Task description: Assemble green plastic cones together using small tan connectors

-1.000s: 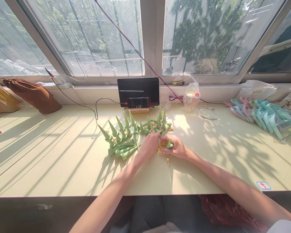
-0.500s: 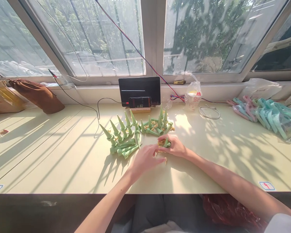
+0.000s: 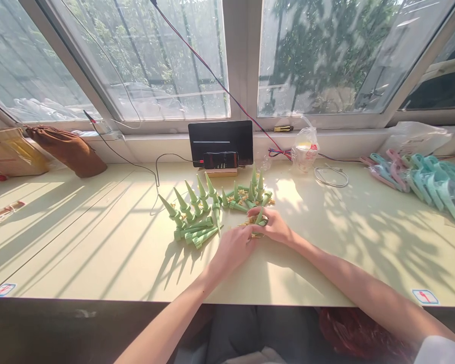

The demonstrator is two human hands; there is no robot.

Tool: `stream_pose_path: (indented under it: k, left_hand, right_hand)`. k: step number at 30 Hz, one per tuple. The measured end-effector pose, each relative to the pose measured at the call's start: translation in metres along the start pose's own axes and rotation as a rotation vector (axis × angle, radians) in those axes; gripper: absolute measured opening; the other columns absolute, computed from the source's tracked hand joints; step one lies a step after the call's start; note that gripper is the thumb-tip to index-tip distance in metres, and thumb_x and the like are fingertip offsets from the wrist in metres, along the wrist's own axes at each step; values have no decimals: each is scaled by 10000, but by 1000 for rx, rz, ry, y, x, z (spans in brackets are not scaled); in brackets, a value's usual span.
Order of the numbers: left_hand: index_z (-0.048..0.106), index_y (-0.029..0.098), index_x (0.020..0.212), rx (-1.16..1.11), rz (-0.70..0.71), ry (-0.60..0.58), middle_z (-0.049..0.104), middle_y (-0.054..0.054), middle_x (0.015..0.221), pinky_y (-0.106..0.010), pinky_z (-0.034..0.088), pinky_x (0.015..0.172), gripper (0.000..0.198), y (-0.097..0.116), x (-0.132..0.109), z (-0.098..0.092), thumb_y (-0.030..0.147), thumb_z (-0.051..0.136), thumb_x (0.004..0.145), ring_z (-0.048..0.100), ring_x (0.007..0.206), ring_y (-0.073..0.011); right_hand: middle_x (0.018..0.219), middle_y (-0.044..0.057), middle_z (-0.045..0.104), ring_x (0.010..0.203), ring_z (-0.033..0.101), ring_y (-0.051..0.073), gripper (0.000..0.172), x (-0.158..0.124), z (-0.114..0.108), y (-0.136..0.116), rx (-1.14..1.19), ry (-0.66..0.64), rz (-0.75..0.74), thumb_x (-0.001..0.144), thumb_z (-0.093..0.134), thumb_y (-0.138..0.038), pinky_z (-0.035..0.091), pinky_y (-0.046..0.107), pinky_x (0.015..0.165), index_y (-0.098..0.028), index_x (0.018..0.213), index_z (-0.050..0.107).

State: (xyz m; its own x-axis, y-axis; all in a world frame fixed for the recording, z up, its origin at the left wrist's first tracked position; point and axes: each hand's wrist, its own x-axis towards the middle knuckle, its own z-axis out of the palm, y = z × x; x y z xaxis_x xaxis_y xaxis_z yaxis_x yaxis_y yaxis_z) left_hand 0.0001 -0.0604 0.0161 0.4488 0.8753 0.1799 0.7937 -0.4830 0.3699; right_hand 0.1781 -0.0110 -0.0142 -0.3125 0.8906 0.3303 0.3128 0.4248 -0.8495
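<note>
My right hand (image 3: 273,226) is closed round a green plastic spike (image 3: 260,216), whose tapered tip points up between thumb and fingers. My left hand (image 3: 235,246) meets it from the left, its fingers curled in and partly hidden; what they pinch I cannot make out. Small yellowish pieces (image 3: 253,221) lie at and behind the fingertips. To the left, several green spikes stand upright in a row (image 3: 191,197), and several green spikes lie flat (image 3: 199,233) in front of them. Behind my right hand is a mixed pile of green spikes (image 3: 238,202) and yellowish pieces.
A phone (image 3: 220,160) leans before a black tablet (image 3: 220,136) at the window. A coiled cable (image 3: 331,176) and a bagged cup (image 3: 305,149) lie right of it. Pastel plastic clips (image 3: 426,182) fill the far right; a brown pouch (image 3: 66,151) lies at left.
My left hand has drawn in against my right, its spread fingers now curled. The spike in my right hand has tilted up and shows more of its length. The view has shifted slightly.
</note>
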Motion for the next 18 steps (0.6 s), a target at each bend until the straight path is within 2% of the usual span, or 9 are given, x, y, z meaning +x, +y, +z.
stream_pose_path:
  k: [2,8,14,16,18]
  left_hand:
    - [704,254,1060,-13,25,3,706,-23,807,-272,389,608,217,-1,4,-2,191,593,885,653,716,-205]
    - [678,196,767,12,-12,18,661,-37,700,-268,352,573,87,-7,18,-6,190,639,844,615,649,-195]
    - [496,197,552,18,-44,-27,491,25,519,-267,248,507,353,-10,37,-16,339,716,789,464,498,-138]
    - [453,196,528,-23,-37,2,443,40,493,-263,240,507,422,-11,41,-16,402,731,770,424,485,-123]
    - [429,192,524,-74,-10,82,409,49,488,-260,241,512,470,-14,42,-13,458,728,772,389,484,-109]
  right_hand:
    - [1012,50,723,931,666,240,280,0,-1,-1,33,15,10,758,734,-299,512,386,855,-218,1022,689]
    - [1024,67,709,929,651,247,329,1,-9,8,80,31,-16,780,754,-413,521,416,863,-220,1037,685]
    - [1066,59,690,1013,646,249,372,-1,-14,13,63,71,-51,795,753,-440,504,408,920,-231,1089,663]
    - [1058,66,690,1008,641,248,343,-1,-16,9,20,100,-86,828,724,-433,501,407,923,-228,1095,658]
    - [1052,75,684,990,631,248,303,0,-19,5,-35,129,-127,851,700,-411,504,410,908,-233,1091,650]
